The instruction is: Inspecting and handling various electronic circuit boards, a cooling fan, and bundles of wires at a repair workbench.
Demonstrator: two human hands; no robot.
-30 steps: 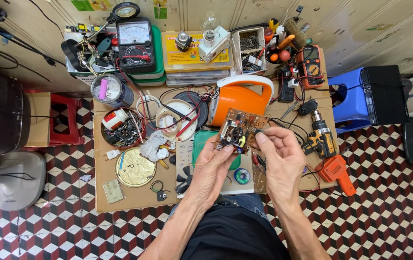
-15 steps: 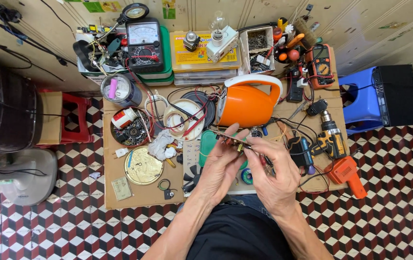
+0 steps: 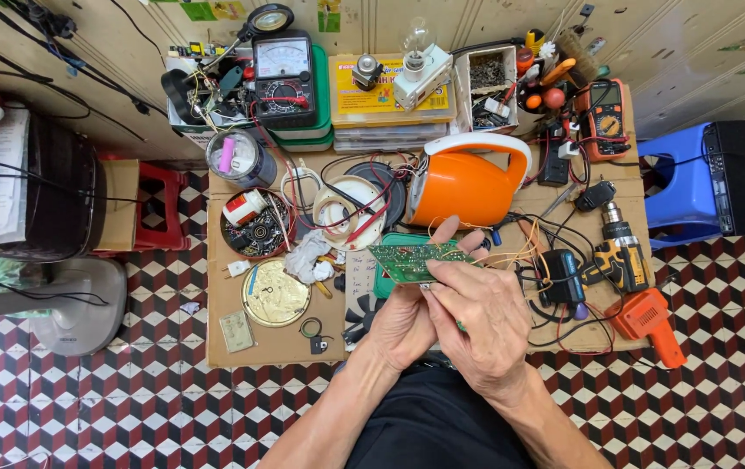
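**Green circuit board held in both hands above the near edge of the counter**

The circuit board (image 3: 416,259) is a small green rectangle, held almost edge-on and roughly level, raised above the near edge of the counter (image 3: 278,346) at about its middle. Thin orange and yellow wires trail from its right end toward the clutter on the right.

The left hand (image 3: 407,321) supports the board from below, fingers curled up around its near long edge, one fingertip showing past the far edge; grip closed on the board. The right hand (image 3: 485,317) lies over the lower right part of the board, thumb and fingers pressed to its near edge; grip likewise closed on the board. Whether it also pinches a small tool cannot be told.

Directly beyond the board stands an orange kettle (image 3: 463,181) with a white handle, near the centre of the counter. A green tray (image 3: 381,280) lies under the board. To the left, a crumpled rag (image 3: 307,258), a round brass-coloured disc (image 3: 275,293) and a bowl of small metal parts (image 3: 255,227). A small black fan (image 3: 357,317) sits at the near edge just left of the left hand.

Along the far edge: an analogue meter (image 3: 284,74) on a green box, and a bulb in a white holder (image 3: 418,61). At the right end, a yellow cordless drill (image 3: 620,252) and an orange tool (image 3: 646,320) at the near right corner
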